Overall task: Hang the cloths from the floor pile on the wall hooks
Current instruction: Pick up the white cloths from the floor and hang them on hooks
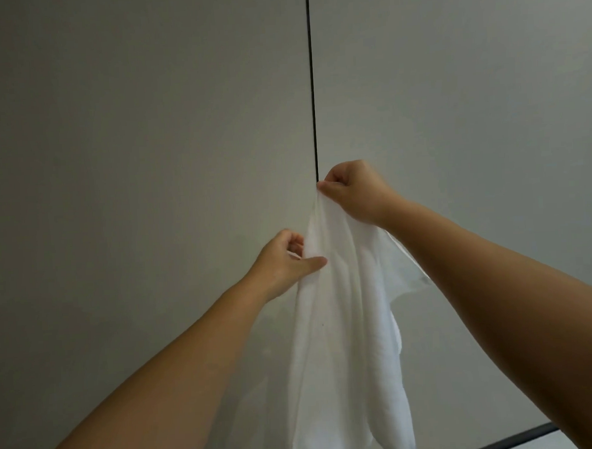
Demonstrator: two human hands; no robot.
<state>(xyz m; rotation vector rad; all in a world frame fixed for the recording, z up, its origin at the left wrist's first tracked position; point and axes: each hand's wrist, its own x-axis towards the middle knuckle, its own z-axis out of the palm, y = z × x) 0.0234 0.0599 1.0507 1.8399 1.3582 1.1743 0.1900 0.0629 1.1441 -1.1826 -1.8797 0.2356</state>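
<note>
A: Where's the cloth [341, 325]?
B: It hangs toward 6 o'clock from the right hand [351, 190], which pinches its top corner against the wall [145, 129] at the seam [311, 86].
A: The left hand [284, 259]?
B: Lower, at 8 o'clock, gripping the cloth's edge. No hook visible.

white cloth [341, 325], grey wall [128, 130], blk seam [311, 86]
</note>
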